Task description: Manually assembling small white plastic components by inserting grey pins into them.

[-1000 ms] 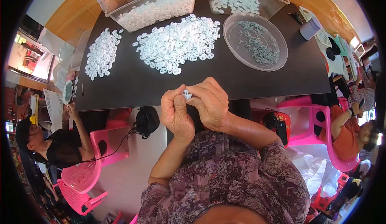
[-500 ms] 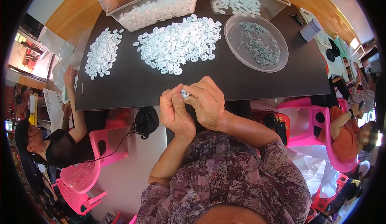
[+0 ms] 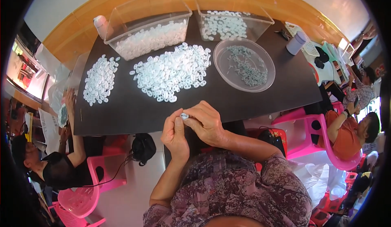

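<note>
At the table's near edge, my left hand [image 3: 175, 134] and my right hand [image 3: 206, 125] meet, fingers bent and pinched together. Between their fingertips is a small white oval plastic piece [image 3: 184, 116] with dark holes. Both hands grip it; the fingers cover part of it. Just beyond lies a large heap of similar white oval pieces [image 3: 173, 72], and a smaller heap of white pieces [image 3: 100, 80] is off to the left. A round clear tray [image 3: 220, 70] at the right holds many small grey-green pins [image 3: 249, 73].
Two clear plastic bins [image 3: 148, 39] [image 3: 254, 27] with white pieces stand along the dark table's [image 3: 122, 117] far side. A pink bottle [image 3: 101, 25] and a lidded cup [image 3: 296, 43] flank them. Other people sit left and right on pink chairs [image 3: 94, 174].
The view has tilted, so the table and heaps appear lower. My hands still pinch the white piece together, and its face with the holes now shows a little differently.
</note>
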A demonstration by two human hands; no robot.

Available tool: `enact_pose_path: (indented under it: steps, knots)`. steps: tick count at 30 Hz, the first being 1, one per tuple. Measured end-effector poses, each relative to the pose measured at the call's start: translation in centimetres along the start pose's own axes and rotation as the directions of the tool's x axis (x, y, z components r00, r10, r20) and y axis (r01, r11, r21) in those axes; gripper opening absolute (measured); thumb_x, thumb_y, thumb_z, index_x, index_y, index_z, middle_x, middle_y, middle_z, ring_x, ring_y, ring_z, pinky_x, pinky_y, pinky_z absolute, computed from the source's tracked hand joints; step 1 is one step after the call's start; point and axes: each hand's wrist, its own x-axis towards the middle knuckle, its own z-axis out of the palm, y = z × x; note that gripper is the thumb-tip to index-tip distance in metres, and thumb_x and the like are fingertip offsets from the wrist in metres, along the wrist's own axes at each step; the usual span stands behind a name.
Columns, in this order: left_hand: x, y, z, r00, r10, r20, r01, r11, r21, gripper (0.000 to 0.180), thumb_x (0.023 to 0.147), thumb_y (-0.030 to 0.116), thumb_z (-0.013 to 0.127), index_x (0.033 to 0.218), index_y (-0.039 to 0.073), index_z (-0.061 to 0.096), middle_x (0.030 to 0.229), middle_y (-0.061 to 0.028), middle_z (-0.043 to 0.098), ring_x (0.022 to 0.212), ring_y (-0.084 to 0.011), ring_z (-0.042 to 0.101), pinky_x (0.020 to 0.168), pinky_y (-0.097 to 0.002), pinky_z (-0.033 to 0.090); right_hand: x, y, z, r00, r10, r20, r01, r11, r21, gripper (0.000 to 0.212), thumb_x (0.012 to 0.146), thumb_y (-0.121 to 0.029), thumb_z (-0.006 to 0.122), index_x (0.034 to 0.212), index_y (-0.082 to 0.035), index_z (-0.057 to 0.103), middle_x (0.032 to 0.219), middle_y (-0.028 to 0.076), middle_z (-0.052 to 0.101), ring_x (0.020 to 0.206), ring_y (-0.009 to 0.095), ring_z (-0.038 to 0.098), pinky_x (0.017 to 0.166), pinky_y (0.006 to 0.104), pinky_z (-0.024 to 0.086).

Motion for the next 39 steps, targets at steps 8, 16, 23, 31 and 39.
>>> enact_pose_path:
  steps: [8, 16, 23, 31, 39]
  knots:
    - [1.0, -0.5, -0.9, 0.997, 0.005, 0.08, -0.009, 0.998, 0.054, 0.029, 0.092, 0.012, 0.054, 0.117, -0.003, 0.053, 0.084, -0.0022, 0.058, 0.074, -0.0071, 0.051, 0.068, -0.0203, 0.043, 1.2, 0.8, -1.2, 0.983, 0.174, 0.061, -0.174, 0.985, 0.003, 0.017, 0.072, -0.001, 0.069, 0.088, -0.002, 0.064, 0.069, 0.004, 0.053, 0.06, 0.012, 0.049, 0.053, 0.0269, 0.04]
    - [4.0, -0.9, -4.0, 0.987, 0.154, 0.045, -0.159, 0.89, 0.427, 0.018, 0.086, 0.006, 0.059, 0.101, -0.004, 0.061, 0.083, -0.0049, 0.062, 0.074, -0.0086, 0.055, 0.068, -0.0221, 0.045, 14.0, 8.1, -7.9, 0.957, 0.264, -0.121, -0.285, 0.936, -0.209, 0.02, 0.074, -0.002, 0.062, 0.094, 0.001, 0.066, 0.069, 0.002, 0.06, 0.063, 0.009, 0.053, 0.059, 0.0255, 0.045]
    - [6.7, -1.2, -3.3, 0.837, 0.482, 0.261, -0.521, 0.555, 0.648, 0.023, 0.072, -0.001, 0.067, 0.094, 0.007, 0.064, 0.069, -0.0072, 0.052, 0.065, -0.0234, 0.053, 0.057, -0.0325, 0.043, 23.4, 16.0, -14.8, 0.939, -0.288, -0.188, -0.025, 0.489, -0.872, 0.026, 0.073, -0.015, 0.058, 0.094, -0.003, 0.067, 0.083, 0.019, 0.065, 0.077, 0.033, 0.063, 0.068, 0.0404, 0.048]
    - [8.0, -1.6, -2.9, 0.843, 0.47, 0.261, -0.452, 0.359, 0.816, 0.028, 0.067, 0.0, 0.072, 0.092, 0.012, 0.066, 0.069, -0.0062, 0.051, 0.066, -0.0232, 0.053, 0.057, -0.0331, 0.043, 16.4, 12.2, -9.5, 0.988, -0.113, -0.102, 0.015, 0.736, -0.676, 0.023, 0.074, -0.015, 0.063, 0.094, -0.005, 0.066, 0.086, 0.013, 0.064, 0.082, 0.028, 0.06, 0.073, 0.0367, 0.047]
    - [7.7, -1.5, -2.2, 0.816, 0.401, 0.416, -0.538, 0.266, 0.8, 0.029, 0.065, 0.002, 0.073, 0.092, 0.012, 0.068, 0.071, -0.0048, 0.053, 0.068, -0.022, 0.054, 0.056, -0.0336, 0.044, 11.7, 8.4, -8.0, 0.982, -0.149, 0.119, 0.19, 0.836, -0.515, 0.009, 0.074, -0.001, 0.061, 0.083, -0.001, 0.062, 0.082, 0.011, 0.062, 0.079, 0.028, 0.057, 0.07, 0.0355, 0.046]
